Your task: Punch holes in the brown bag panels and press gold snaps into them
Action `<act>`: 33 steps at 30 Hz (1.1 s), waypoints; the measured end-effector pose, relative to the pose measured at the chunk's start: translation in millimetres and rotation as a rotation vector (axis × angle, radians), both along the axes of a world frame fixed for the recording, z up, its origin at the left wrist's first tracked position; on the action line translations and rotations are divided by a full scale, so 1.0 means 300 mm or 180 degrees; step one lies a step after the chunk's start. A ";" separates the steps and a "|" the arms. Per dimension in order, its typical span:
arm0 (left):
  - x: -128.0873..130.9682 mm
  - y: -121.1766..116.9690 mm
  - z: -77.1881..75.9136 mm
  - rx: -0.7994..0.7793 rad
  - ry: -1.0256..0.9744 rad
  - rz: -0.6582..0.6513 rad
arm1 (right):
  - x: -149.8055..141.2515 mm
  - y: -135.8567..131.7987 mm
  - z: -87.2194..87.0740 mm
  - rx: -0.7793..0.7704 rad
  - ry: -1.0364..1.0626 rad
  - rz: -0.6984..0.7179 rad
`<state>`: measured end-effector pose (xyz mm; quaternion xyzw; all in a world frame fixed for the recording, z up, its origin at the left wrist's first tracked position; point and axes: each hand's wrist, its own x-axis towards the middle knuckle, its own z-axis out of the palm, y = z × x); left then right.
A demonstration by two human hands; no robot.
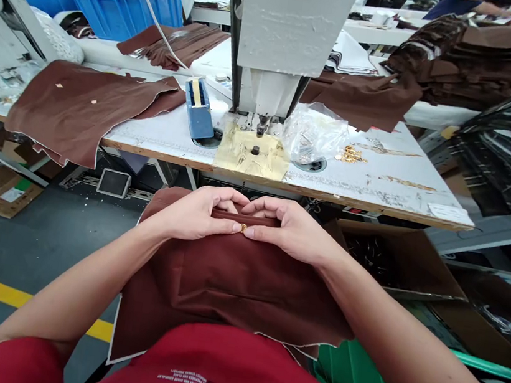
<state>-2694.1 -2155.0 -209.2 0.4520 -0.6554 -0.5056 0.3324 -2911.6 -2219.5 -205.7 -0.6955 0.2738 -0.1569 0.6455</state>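
Busy sewing floor, and just below the long white-topped workbench (pixel 392 187) the left hand (pixel 193 213) and right hand (pixel 291 229) pinch a tiny gold metal fitting (pixel 243 228) between their fingertips, pressed together at the top edge of a folded brown fabric panel (pixel 225 282). Loose gold fittings (pixel 349 155) sit on that bench, beside a clear plastic bag (pixel 313 133).

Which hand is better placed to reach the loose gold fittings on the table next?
Right, probably: the right hand sits nearer the gold fittings; the left hand lies farther off, beyond the small gold piece on the brown fabric.
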 end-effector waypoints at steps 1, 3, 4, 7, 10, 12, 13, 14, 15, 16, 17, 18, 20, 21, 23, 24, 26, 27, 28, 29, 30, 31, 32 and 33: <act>0.000 0.000 -0.002 0.0003 0.0005 0.0008 | 0.000 -0.001 -0.004 0.0021 -0.0020 0.0003; -0.001 -0.001 -0.009 -0.0010 -0.0001 0.0045 | -0.001 -0.004 -0.014 0.0063 -0.0062 0.0002; -0.002 -0.002 -0.013 -0.0027 -0.0008 0.0062 | -0.001 -0.005 -0.020 0.0069 -0.0072 -0.0006; -0.004 -0.007 -0.023 -0.0045 -0.0062 0.0074 | -0.001 -0.012 -0.035 0.0025 -0.0036 -0.0042; -0.003 -0.014 -0.033 -0.0033 -0.0099 0.0083 | 0.001 -0.021 -0.043 -0.0026 0.0028 -0.0058; -0.001 -0.018 -0.041 -0.0052 -0.0119 0.0082 | 0.004 -0.026 -0.048 -0.0064 0.0093 -0.0070; 0.000 -0.020 -0.044 -0.0069 -0.0131 0.0079 | 0.006 -0.027 -0.050 -0.0094 0.0128 -0.0074; 0.001 -0.021 -0.048 -0.0083 -0.0149 0.0079 | 0.008 -0.029 -0.053 -0.0123 0.0161 -0.0074; 0.002 -0.023 -0.052 -0.0091 -0.0168 0.0080 | 0.010 -0.031 -0.057 -0.0146 0.0190 -0.0074; 0.003 -0.024 -0.056 -0.0098 -0.0186 0.0088 | 0.012 -0.033 -0.060 -0.0163 0.0213 -0.0076; 0.005 -0.025 -0.059 -0.0102 -0.0203 0.0094 | 0.014 -0.036 -0.065 -0.0178 0.0232 -0.0077; 0.007 -0.026 -0.063 -0.0109 -0.0223 0.0104 | 0.014 -0.040 -0.069 -0.0200 0.0255 -0.0065; 0.016 -0.029 -0.070 -0.0098 -0.0290 0.0087 | 0.012 -0.049 -0.077 -0.0263 0.0309 0.0009; 0.023 -0.031 -0.074 -0.0072 -0.0316 0.0065 | 0.009 -0.056 -0.081 -0.0287 0.0335 0.0067; 0.038 -0.035 -0.084 0.0031 -0.0313 0.0010 | 0.004 -0.068 -0.089 -0.0287 0.0376 0.0200; 0.046 -0.038 -0.089 0.0098 -0.0283 -0.0016 | 0.002 -0.074 -0.092 -0.0268 0.0388 0.0251; 0.058 -0.043 -0.099 0.0225 -0.0192 -0.0045 | 0.000 -0.084 -0.099 -0.0239 0.0416 0.0312; 0.063 -0.046 -0.103 0.0278 -0.0150 -0.0049 | 0.001 -0.088 -0.103 -0.0240 0.0432 0.0327; 0.066 -0.048 -0.107 0.0325 -0.0113 -0.0050 | 0.002 -0.093 -0.108 -0.0249 0.0452 0.0338; 0.068 -0.051 -0.111 0.0360 -0.0077 -0.0038 | 0.004 -0.097 -0.113 -0.0260 0.0477 0.0350; 0.070 -0.054 -0.114 0.0386 -0.0053 -0.0022 | 0.006 -0.101 -0.119 -0.0275 0.0508 0.0370; 0.074 -0.056 -0.117 0.0406 -0.0063 -0.0020 | 0.009 -0.106 -0.125 -0.0308 0.0538 0.0394; 0.081 -0.059 -0.122 0.0427 -0.0123 -0.0047 | 0.012 -0.110 -0.133 -0.0385 0.0576 0.0426; 0.091 -0.061 -0.129 0.0454 -0.0221 -0.0077 | 0.016 -0.113 -0.141 -0.0560 0.0627 0.0429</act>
